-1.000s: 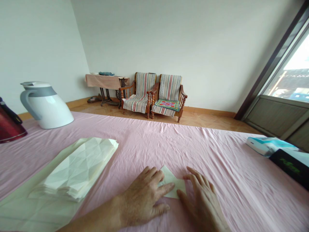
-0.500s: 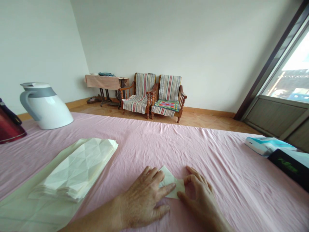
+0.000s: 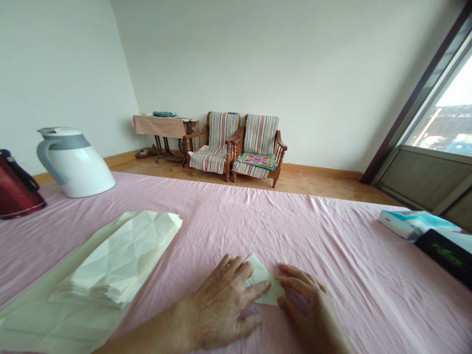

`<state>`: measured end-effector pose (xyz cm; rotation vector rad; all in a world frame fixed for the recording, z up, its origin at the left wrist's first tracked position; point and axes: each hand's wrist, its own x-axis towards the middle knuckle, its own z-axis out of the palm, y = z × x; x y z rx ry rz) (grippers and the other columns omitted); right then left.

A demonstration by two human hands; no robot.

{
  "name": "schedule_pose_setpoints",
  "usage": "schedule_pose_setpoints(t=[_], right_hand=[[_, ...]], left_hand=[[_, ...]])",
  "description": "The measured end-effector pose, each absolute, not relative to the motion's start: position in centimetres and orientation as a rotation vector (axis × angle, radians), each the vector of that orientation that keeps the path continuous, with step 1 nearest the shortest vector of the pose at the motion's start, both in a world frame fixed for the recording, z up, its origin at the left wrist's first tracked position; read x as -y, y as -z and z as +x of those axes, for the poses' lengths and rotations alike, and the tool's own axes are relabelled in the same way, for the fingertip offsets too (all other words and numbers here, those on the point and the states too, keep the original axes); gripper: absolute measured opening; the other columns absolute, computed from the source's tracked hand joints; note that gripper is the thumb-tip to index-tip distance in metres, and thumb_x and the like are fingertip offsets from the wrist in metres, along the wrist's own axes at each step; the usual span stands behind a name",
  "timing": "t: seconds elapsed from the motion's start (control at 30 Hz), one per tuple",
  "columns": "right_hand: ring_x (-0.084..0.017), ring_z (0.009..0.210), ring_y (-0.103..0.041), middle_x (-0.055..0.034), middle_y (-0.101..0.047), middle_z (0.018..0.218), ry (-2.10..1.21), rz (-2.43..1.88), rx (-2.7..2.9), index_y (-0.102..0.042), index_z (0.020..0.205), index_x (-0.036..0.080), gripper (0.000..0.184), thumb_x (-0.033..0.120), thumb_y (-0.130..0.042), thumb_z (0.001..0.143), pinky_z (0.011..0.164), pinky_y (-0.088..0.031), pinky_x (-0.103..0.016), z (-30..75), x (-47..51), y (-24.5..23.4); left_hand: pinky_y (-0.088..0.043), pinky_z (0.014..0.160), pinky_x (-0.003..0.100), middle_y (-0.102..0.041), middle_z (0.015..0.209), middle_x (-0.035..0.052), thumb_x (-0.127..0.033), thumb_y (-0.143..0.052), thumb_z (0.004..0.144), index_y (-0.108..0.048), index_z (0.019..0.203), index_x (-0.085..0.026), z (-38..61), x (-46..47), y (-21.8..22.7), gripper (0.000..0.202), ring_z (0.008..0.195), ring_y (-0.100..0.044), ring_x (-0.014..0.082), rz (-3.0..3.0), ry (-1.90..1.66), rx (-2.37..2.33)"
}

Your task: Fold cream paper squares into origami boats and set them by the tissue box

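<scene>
A small folded piece of pale paper lies on the pink cloth, its pointed corner facing away from me. My left hand rests over the paper's left part, index finger pressed down on it and thumb spread apart on the cloth. At the paper's right edge is my right hand, fingers stretched out, with the fingertips and thumb touching that edge. Left of both hands, a stack of creased pale paper sits on a larger pale sheet.
A white and grey jug and a red flask stand at the left. At the right are a blue and white packet and a black box. Beyond the pink-covered surface stand two wooden chairs.
My right hand's index finger and thumb have shifted along the paper's right edge, with the fingers straighter. My left hand stays on the paper. The view has shifted slightly left.
</scene>
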<state>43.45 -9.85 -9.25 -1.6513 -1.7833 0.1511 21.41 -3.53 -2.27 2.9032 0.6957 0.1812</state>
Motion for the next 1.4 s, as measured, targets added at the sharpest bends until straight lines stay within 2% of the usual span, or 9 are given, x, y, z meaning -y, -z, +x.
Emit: schedule_pose_setpoints(t=[0.33,0.43,0.57,0.8,0.93,1.07,1.17,1.3,1.4], right_hand=[[-0.027,0.113,-0.060,-0.0057,-0.062,0.126,0.191,-1.614,2.000,-0.065,0.117,0.030,0.039,0.022,-0.052,0.082,0.086,-0.052,-0.048,44.0,10.1,10.4],[-0.026,0.110,-0.062,-0.0073,-0.063,0.125,0.347,-1.562,2.099,-0.062,0.121,0.025,0.043,0.018,-0.051,0.080,0.082,-0.055,-0.042,43.9,10.3,9.7],[-0.026,0.097,-0.067,-0.0114,-0.068,0.113,0.532,-1.443,2.148,-0.063,0.115,0.019,0.039,0.016,-0.051,0.079,0.074,-0.058,-0.037,43.6,10.7,8.3],[-0.021,0.076,-0.067,-0.0064,-0.069,0.093,0.399,-1.465,2.189,-0.066,0.103,0.026,0.031,0.014,-0.050,0.078,0.063,-0.057,-0.033,42.7,11.3,6.4],[-0.020,0.075,-0.067,-0.0055,-0.069,0.089,0.301,-1.439,2.152,-0.067,0.095,0.025,0.028,0.012,-0.048,0.080,0.063,-0.055,-0.031,42.7,11.2,6.3],[-0.018,0.079,-0.065,-0.0050,-0.068,0.090,0.055,-1.503,2.051,-0.067,0.092,0.024,0.025,0.014,-0.045,0.085,0.068,-0.053,-0.028,43.0,11.0,7.0],[-0.019,0.084,-0.064,-0.0058,-0.067,0.096,0.011,-1.538,1.973,-0.066,0.098,0.024,0.028,0.015,-0.043,0.086,0.071,-0.053,-0.030,43.2,10.7,7.6],[-0.022,0.090,-0.063,-0.0052,-0.066,0.105,0.100,-1.552,2.017,-0.063,0.114,0.028,0.037,0.017,-0.049,0.081,0.072,-0.053,-0.034,42.8,10.3,8.1],[-0.023,0.088,-0.063,-0.0054,-0.065,0.105,0.187,-1.583,2.017,-0.064,0.113,0.029,0.037,0.020,-0.055,0.078,0.070,-0.054,-0.035,42.5,10.3,8.2]], left_hand=[[-0.036,0.100,0.050,-0.051,0.118,0.0075,-0.049,-0.051,0.091,-0.037,0.143,-0.034,21.3,3.6,2.4,0.056,0.112,-0.045,0.0307,2.910,-0.194,-0.699],[-0.035,0.101,0.051,-0.051,0.118,0.0075,-0.049,-0.051,0.092,-0.035,0.144,-0.034,21.3,3.6,2.3,0.056,0.112,-0.045,0.0307,2.913,-0.193,-0.703],[-0.034,0.101,0.054,-0.051,0.119,0.0075,-0.049,-0.050,0.092,-0.031,0.146,-0.034,21.3,3.6,2.3,0.059,0.111,-0.046,0.0309,2.929,-0.182,-0.691],[-0.033,0.103,0.056,-0.050,0.119,0.0074,-0.044,-0.051,0.092,-0.024,0.148,-0.039,21.6,3.6,2.7,0.063,0.114,-0.045,0.0318,2.979,-0.203,-0.690],[-0.032,0.105,0.055,-0.049,0.120,0.0071,-0.046,-0.050,0.092,-0.026,0.147,-0.039,21.5,3.6,3.0,0.060,0.116,-0.044,0.0317,2.974,-0.215,-0.687],[-0.033,0.104,0.053,-0.051,0.116,0.0059,-0.044,-0.052,0.091,-0.030,0.145,-0.039,21.5,3.5,3.0,0.058,0.114,-0.045,0.0301,2.959,-0.223,-0.682],[-0.034,0.103,0.053,-0.050,0.117,0.0064,-0.044,-0.055,0.090,-0.033,0.144,-0.037,21.6,3.6,2.7,0.059,0.114,-0.045,0.0305,2.958,-0.222,-0.679],[-0.036,0.101,0.052,-0.051,0.114,0.0072,-0.043,-0.056,0.089,-0.038,0.141,-0.033,21.7,3.6,2.4,0.056,0.111,-0.046,0.0308,2.950,-0.199,-0.674],[-0.035,0.101,0.053,-0.050,0.116,0.0073,-0.043,-0.055,0.089,-0.035,0.143,-0.034,21.7,3.6,2.5,0.057,0.111,-0.045,0.0310,2.943,-0.203,-0.670]])
